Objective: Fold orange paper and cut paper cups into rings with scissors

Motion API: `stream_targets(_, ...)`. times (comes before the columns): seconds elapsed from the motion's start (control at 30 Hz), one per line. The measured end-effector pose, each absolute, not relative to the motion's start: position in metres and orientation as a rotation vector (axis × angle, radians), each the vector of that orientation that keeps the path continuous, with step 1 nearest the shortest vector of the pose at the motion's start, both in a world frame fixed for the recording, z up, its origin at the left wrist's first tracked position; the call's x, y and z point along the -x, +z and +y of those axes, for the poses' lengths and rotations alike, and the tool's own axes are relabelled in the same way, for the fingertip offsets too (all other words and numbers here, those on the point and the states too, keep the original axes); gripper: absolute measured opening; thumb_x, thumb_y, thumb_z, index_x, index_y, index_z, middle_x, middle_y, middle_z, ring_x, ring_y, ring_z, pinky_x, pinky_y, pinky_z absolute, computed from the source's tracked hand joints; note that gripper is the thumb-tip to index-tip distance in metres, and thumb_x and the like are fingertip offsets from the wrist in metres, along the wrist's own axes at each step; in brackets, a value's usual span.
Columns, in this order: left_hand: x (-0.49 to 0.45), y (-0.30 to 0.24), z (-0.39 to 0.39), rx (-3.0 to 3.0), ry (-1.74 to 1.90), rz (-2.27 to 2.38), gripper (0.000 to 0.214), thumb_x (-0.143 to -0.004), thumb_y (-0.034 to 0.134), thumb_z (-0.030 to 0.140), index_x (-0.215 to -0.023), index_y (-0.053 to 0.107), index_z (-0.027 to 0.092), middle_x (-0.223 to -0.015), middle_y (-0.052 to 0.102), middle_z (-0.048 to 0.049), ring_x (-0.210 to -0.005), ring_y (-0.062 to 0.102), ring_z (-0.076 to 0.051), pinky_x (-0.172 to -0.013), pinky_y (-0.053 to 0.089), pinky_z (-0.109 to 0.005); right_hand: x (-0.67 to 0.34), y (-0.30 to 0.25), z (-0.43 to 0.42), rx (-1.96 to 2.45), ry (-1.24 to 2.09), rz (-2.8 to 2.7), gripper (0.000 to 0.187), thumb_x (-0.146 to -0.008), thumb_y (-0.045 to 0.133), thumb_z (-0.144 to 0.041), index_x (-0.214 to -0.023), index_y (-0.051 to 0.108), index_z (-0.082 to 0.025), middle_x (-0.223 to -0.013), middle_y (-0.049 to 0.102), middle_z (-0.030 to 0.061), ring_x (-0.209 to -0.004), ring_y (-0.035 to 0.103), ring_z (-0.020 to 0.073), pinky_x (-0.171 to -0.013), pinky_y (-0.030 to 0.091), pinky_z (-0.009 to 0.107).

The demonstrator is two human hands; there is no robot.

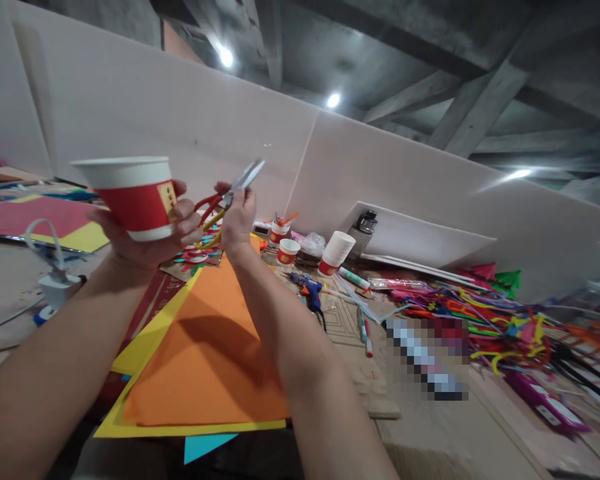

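Note:
My left hand (pixel 145 233) is raised above the table and grips a red and white paper cup (pixel 133 197), held upright. Just to its right, my right hand (pixel 237 220) is closed round scissors (pixel 230 193) with red and yellow handles; the metal blades point up and to the right and look slightly apart. Below both hands lie a large orange paper sheet (pixel 210 353) on a yellow sheet (pixel 145 333), with a heap of small coloured paper cut-outs (pixel 197 257) at the far end.
More paper cups (pixel 337 252) stand at the back by the white panels. A blue glue gun (pixel 310 290), pens (pixel 364 327) and a pile of coloured pipe cleaners (pixel 490 317) lie to the right. A white plug and cable (pixel 55 283) and red paper (pixel 35 217) lie on the left.

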State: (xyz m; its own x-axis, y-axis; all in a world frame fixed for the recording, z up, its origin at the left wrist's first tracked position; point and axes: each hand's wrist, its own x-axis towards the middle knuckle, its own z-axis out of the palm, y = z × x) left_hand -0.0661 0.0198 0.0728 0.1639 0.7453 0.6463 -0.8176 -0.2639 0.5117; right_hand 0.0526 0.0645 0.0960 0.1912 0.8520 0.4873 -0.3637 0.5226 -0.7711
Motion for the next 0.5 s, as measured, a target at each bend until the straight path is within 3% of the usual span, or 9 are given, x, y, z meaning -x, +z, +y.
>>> stream_targets(0.17, 0.054, 0.082, 0.018, -0.991, 1.493, -0.01, 0.059, -0.069, 0.075, 0.048, -0.114, 0.058, 0.013, -0.097, 0.07, -0.0053, -0.09, 0.061, -0.018, -0.075, 0.051, -0.029, -0.087, 0.101, 0.056, 0.712, 1.254, -0.755, 0.02, -0.097, 0.029, -0.022, -0.099, 0.049, -0.02, -0.088, 0.068, 0.002, -0.076, 0.065, 0.0115, -0.073, 0.055, 0.03)
stream_targets(0.3, 0.03, 0.067, 0.023, -1.052, 1.272, 0.283, 0.042, -0.077, 0.07, 0.034, -0.108, 0.062, 0.006, -0.094, 0.073, -0.0119, -0.094, 0.065, -0.024, -0.083, 0.052, -0.036, -0.122, 0.086, 0.023, 0.762, 1.438, -0.944, 0.014, -0.093, 0.04, -0.022, -0.094, 0.054, -0.02, -0.074, 0.067, -0.0012, -0.066, 0.063, 0.0112, -0.068, 0.057, 0.029)
stream_targets(0.4, 0.013, 0.051, 0.019, -1.193, 1.112, 0.231, 0.041, -0.08, 0.066, 0.031, -0.113, 0.063, 0.007, -0.102, 0.072, -0.0133, -0.106, 0.063, -0.029, -0.095, 0.048, -0.041, -0.144, 0.073, -0.004, 0.782, 1.439, -1.056, 0.009, -0.089, 0.052, -0.026, -0.085, 0.056, -0.019, -0.068, 0.065, -0.0024, -0.063, 0.062, 0.0114, -0.066, 0.056, 0.028)
stream_targets(0.5, 0.002, 0.037, 0.01, -1.22, 0.898, 0.205, 0.045, -0.079, 0.065, 0.035, -0.119, 0.063, 0.015, -0.114, 0.069, -0.0128, -0.115, 0.059, -0.033, -0.096, 0.048, -0.047, -0.158, 0.058, -0.022, 0.795, 1.363, -1.068, 0.01, -0.084, 0.057, -0.028, -0.078, 0.058, -0.02, -0.066, 0.064, -0.0029, -0.066, 0.063, 0.0131, -0.068, 0.055, 0.028)
